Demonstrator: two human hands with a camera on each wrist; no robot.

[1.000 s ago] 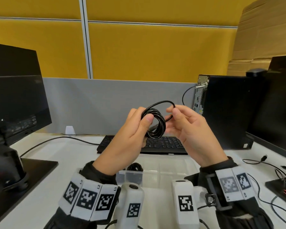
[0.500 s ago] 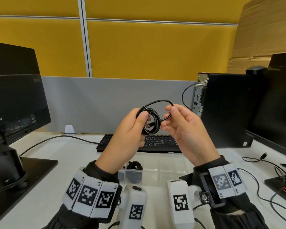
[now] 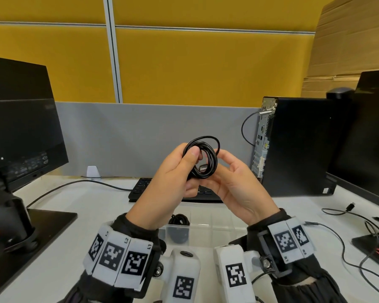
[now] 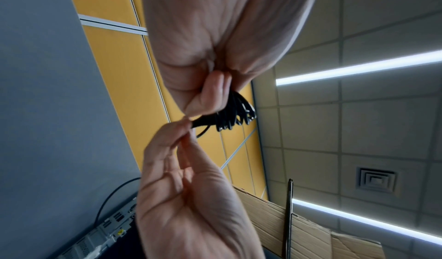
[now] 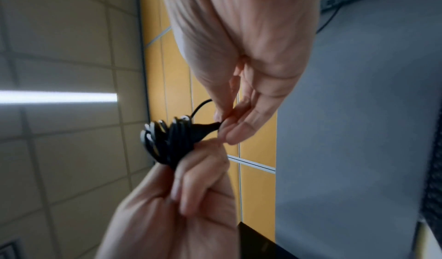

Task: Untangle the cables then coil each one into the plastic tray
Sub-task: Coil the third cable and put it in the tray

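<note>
Your left hand (image 3: 166, 178) is gripping the coiled black cable (image 3: 202, 158) above the plastic tray (image 3: 208, 231); your right hand (image 3: 234, 184) is pinching its end. Another coil (image 3: 179, 220) is lying in the tray.

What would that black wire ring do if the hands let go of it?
The thin black coiled cable would probably spring loose, since only the left hand pinches its loops together. It looks light and floppy: the right hand steers its end with fingertips alone. Unlikely to break.
</note>
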